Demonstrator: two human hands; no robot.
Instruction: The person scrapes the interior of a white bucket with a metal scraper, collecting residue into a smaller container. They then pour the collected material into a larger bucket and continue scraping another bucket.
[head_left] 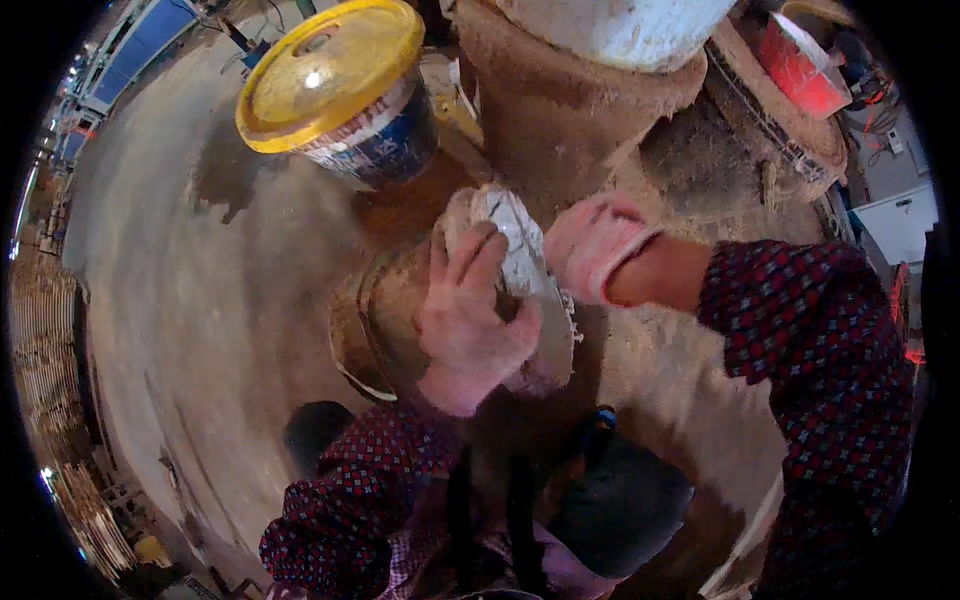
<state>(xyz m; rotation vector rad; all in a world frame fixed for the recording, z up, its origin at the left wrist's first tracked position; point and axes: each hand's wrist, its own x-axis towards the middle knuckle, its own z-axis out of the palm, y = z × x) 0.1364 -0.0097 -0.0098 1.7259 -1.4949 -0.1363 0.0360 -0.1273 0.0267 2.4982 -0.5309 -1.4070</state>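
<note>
A dusty tan, bucket-like vessel (395,305) lies tilted on its side in front of my legs, with its curved rim toward the left. Its right end has a flat face with a cracked white crust (515,240) and ragged edges. My left hand (475,315), in a pale pinkish glove, is pressed over this end, with the fingers bent round the crusted edge. Just right of the crust is my right hand (600,245), in a similar glove and slightly blurred. Its fingers are curled in; what they hold, if anything, is hidden.
A dark blue bucket (385,140) with a yellow lid (335,70) stands at the far left. Ahead is a large white tub (625,30) on a brown, dirt-coated base (560,110). A red container (800,70) sits far right. Stacked sheets (45,350) line the left.
</note>
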